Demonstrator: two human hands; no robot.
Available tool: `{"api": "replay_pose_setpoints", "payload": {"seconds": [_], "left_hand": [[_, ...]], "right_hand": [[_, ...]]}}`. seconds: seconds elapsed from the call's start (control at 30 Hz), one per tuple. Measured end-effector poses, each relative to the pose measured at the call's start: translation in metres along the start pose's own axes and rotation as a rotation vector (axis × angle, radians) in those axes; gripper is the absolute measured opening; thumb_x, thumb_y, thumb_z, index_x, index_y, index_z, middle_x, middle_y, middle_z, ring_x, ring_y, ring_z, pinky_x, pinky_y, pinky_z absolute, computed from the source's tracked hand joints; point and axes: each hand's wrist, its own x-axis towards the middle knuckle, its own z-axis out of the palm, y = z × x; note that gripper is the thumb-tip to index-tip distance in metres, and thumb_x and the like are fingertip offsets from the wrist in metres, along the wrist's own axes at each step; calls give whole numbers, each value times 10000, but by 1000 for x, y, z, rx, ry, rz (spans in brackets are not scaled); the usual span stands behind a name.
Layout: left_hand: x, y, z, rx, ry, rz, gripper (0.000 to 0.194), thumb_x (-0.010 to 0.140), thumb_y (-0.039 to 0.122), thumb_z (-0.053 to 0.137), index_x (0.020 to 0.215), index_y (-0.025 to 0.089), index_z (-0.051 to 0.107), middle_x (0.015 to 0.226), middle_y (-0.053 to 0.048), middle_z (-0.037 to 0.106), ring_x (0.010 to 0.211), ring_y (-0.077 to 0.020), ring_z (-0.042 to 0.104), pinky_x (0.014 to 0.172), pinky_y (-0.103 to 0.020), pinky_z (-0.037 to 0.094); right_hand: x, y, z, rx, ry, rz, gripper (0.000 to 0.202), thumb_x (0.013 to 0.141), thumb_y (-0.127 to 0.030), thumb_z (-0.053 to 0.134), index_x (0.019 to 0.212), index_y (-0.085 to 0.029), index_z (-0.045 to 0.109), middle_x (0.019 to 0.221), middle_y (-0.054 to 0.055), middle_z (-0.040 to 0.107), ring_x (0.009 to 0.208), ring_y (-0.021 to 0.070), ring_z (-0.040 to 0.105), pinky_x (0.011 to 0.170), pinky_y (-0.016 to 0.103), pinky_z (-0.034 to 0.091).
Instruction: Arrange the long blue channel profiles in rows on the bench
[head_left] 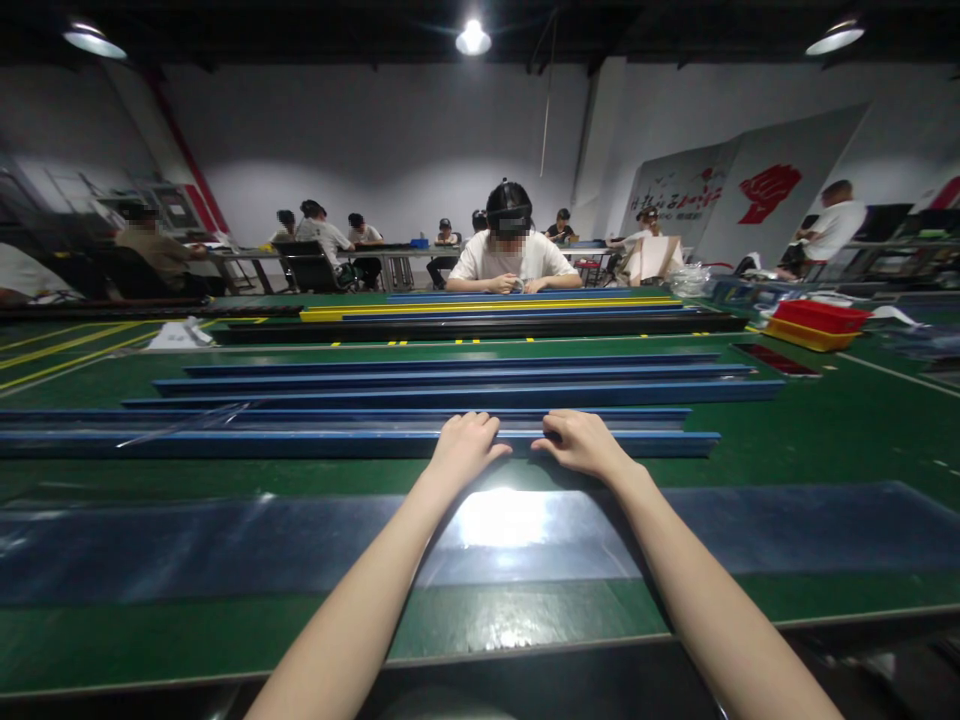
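Note:
My left hand (pixel 470 444) and my right hand (pixel 577 441) rest close together on a long blue channel strip (pixel 360 444), fingers curled over its far side and thumbs toward each other on the near side. Both hands are closed round the strip. A thin clear film (pixel 187 428) lies across the strip's left part. In front of my hands, a wide transparent sheet (pixel 765 525) stretches flat over the green table (pixel 810 450), with a bright reflection between my forearms.
More blue strips (pixel 465 391) lie parallel beyond my hands, then black (pixel 315 331) and yellow strips (pixel 345 313). At the right are a phone (pixel 776 360) and red and yellow bins (pixel 817 322). A person (pixel 517 255) sits opposite; several others sit farther back.

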Motion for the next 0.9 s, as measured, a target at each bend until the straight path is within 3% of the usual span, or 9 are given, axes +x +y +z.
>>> {"api": "replay_pose_setpoints", "payload": {"seconds": [0.37,0.9], "left_hand": [[0,-1,6,16,37,33,282,785,440,567,874,173,564,932,-39,623,901,-202,546,724,-303,366],[0,-1,7,12,28,33,267,809,428,537,862,169,575,925,-47,620,897,-202,550,716,-306,373]], "right_hand": [[-17,22,-13,-106,-46,143,270,788,-415,494,680,-183,579,742,46,642,711,171,569,559,249,256],[-17,20,-16,-17,-77,173,255,788,-415,473,746,-197,599,779,37,656,747,181,582,585,243,300]]}}
